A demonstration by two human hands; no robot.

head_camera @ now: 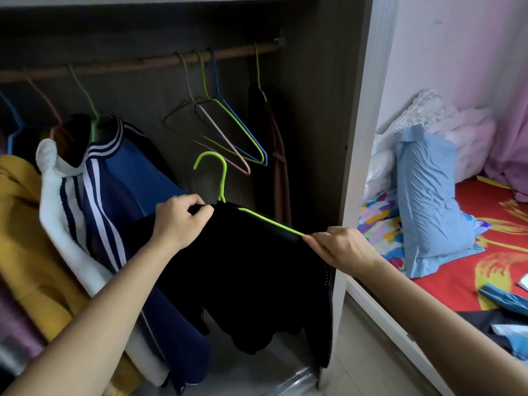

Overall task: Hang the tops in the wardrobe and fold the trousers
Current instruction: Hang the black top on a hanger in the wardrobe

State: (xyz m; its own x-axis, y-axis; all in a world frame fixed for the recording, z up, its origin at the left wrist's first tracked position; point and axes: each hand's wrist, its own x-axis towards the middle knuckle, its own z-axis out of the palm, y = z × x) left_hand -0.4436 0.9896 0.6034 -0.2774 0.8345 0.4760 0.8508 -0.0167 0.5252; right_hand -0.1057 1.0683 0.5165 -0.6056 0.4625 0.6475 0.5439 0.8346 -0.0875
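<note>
Holding a black top (245,270) on a green hanger (271,221) in front of the open wardrobe (358,115), the person has both hands on it. The left hand (181,221) grips the cloth at the neck, fingers curled round it, just beside the hanger's stem. The right hand (341,247) pinches the shoulder end between thumb and forefinger, where the green wire meets the cloth. Between the hands one arm of the hanger lies bare on top of the fabric, and the rest of the top hangs below them. The hook stands above the left hand, well below the rail (143,63) and not touching it. Empty hangers (220,133) hang on the rail above the hands. A striped jacket (128,172) hangs just left of the left hand. Beyond the right hand a blue pillow (428,201) lies on a red bed (491,218).
</note>
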